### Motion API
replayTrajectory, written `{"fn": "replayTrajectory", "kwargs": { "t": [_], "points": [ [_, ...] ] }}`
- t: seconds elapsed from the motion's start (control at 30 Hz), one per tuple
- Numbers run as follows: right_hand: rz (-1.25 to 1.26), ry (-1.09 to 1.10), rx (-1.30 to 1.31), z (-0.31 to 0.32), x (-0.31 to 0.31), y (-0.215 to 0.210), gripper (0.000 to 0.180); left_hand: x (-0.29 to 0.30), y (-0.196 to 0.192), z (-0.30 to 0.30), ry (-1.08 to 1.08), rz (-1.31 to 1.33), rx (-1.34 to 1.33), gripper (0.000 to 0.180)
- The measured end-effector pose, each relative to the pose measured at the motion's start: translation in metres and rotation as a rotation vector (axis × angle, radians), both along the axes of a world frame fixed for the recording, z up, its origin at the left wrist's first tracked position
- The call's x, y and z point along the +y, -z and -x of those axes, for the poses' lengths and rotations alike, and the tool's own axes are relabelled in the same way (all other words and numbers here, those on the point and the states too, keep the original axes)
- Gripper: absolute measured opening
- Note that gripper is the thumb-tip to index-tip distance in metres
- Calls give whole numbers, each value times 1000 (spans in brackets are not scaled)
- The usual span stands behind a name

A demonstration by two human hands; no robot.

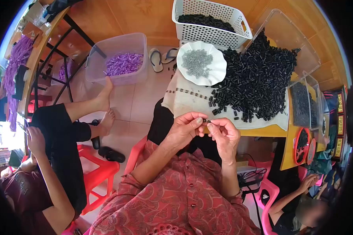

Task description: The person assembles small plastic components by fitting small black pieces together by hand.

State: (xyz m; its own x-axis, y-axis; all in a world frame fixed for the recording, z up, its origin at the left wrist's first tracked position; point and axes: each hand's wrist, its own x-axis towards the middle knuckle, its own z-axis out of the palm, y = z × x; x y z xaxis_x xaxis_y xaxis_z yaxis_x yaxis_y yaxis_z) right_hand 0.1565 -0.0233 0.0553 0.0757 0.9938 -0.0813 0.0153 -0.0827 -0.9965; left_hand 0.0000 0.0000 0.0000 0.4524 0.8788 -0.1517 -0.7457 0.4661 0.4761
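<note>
Hands first, looking down from the head cam: the left hand (186, 127) has a small black piece (206, 121) pinched between thumb and finger, and the right hand (223, 135) meets it from the other side, thumb and finger closed on it too. Can't tell if it's one bit or two pressed together, way too tiny. It's up in front of the red patterned shirt (184, 184), just off the near edge of the yellow table (270, 132).

On that table there's a white cloth (187, 102) with a massive black pile (258, 78) of little tubes on it. Wavy white plate (218, 73) sits left of the pile, with clear bits (197, 62) in it. Behind that, a white holey basket (207, 35) with more black stuff inside.

Off to the left, a clear tub (125, 79) of purple pieces (125, 64) is on the floor, and a co-worker's hand (36, 141) is up near some purple strands (16, 74). Another person's hand (307, 182) shows at lower right.
</note>
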Motion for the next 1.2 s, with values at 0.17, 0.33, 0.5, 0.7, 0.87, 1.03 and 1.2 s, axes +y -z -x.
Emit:
{"fn": "replayTrajectory", "kwargs": {
  "t": [0.17, 0.33, 0.5, 0.7, 0.87, 1.03, 1.2],
  "points": [
    [-14, 3, 6, 5, 0, -1, 9, -1, 0, 2, -4, -3, 2, 21],
    [-45, -13, -2, 5, 1, 0, 9, -1, -2, 1, -10, -16, 11, 20],
    [-78, -19, -32, 4, 2, 2, 8, -1, -3, 1, -22, -28, 36, 19],
    [-146, -30, -137, 2, 3, 4, 8, 0, -4, 2, -19, -88, 155, 17],
    [-236, -33, -262, 3, 3, 1, 9, 0, -8, 5, -3, -172, 334, 18],
    [-234, -59, -291, 2, 2, -1, 9, -1, -9, 7, -4, -185, 346, 17],
    [-247, -123, -289, 2, 3, -8, 9, -1, -9, 11, 14, -248, 358, 17]
  ]
}}
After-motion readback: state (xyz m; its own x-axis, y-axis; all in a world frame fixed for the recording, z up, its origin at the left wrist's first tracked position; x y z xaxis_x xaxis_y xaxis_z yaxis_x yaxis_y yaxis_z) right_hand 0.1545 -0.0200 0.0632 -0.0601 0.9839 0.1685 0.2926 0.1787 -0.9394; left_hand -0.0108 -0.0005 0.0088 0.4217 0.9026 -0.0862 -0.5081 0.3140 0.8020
